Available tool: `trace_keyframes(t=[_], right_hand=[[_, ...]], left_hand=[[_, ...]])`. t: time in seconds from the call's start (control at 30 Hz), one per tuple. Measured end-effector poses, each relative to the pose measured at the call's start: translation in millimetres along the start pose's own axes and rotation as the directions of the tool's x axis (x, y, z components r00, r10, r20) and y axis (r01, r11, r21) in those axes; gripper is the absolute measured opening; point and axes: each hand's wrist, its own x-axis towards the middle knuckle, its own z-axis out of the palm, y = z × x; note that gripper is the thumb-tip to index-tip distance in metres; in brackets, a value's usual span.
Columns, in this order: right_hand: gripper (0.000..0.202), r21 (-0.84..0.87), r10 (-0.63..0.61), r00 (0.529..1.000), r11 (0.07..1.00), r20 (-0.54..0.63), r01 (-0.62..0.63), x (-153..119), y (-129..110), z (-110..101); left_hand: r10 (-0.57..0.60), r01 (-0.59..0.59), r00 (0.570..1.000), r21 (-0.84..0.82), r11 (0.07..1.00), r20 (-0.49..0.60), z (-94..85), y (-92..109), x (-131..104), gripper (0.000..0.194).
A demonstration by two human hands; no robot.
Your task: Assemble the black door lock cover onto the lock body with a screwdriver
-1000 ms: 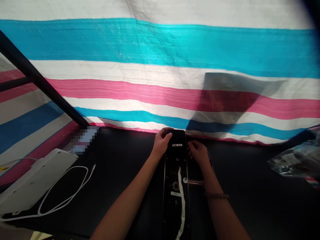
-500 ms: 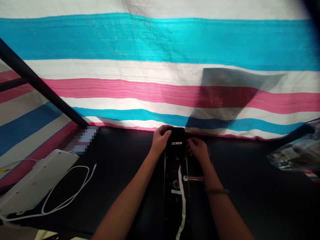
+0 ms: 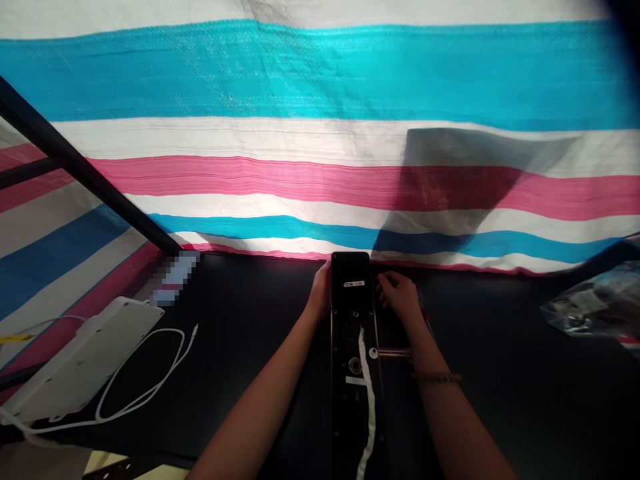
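Observation:
A long black door lock panel (image 3: 350, 303) lies lengthwise in front of me, with a small "CE 15" label near its far end. A white wrapped cable (image 3: 369, 407) runs along it toward me. From its right side sticks a metallic bar, probably the handle (image 3: 395, 353). My left hand (image 3: 319, 293) is against the panel's far left edge, its fingers hidden by the panel. Just right of the panel, apart from it, my right hand (image 3: 399, 292) has its fingers curled closed; what is inside cannot be seen. A reddish and blue thing (image 3: 425, 317) shows partly behind that wrist.
All this rests on a black tabletop (image 3: 240, 333). At left lie a white power strip-like box (image 3: 95, 363) and a looped white cable (image 3: 160, 383). A clear plastic bag (image 3: 585, 303) is at far right. Striped tarp (image 3: 300, 180) hangs behind, with a black frame bar (image 3: 100, 173) at left.
My left hand has shifted from the panel's far corner down along its left side; its thumb no longer lies on top. My right hand stays beside the panel. The view shifts slightly.

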Motion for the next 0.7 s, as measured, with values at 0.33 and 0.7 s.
trace_keyframes(t=[0.33,0.7], right_hand=[[0.028,-0.013,0.007,1.000,1.000,0.003,-0.007,-0.1,-1.2,-0.7],[0.026,-0.019,0.015,1.000,1.000,0.004,-0.015,0.8,-0.2,0.9]], left_hand=[[-0.085,0.085,0.994,0.013,0.996,0.062,-14.5,-16.2,1.4,0.072],[-0.113,0.114,0.992,-0.012,0.993,0.048,-13.2,-20.2,5.0,0.069]])
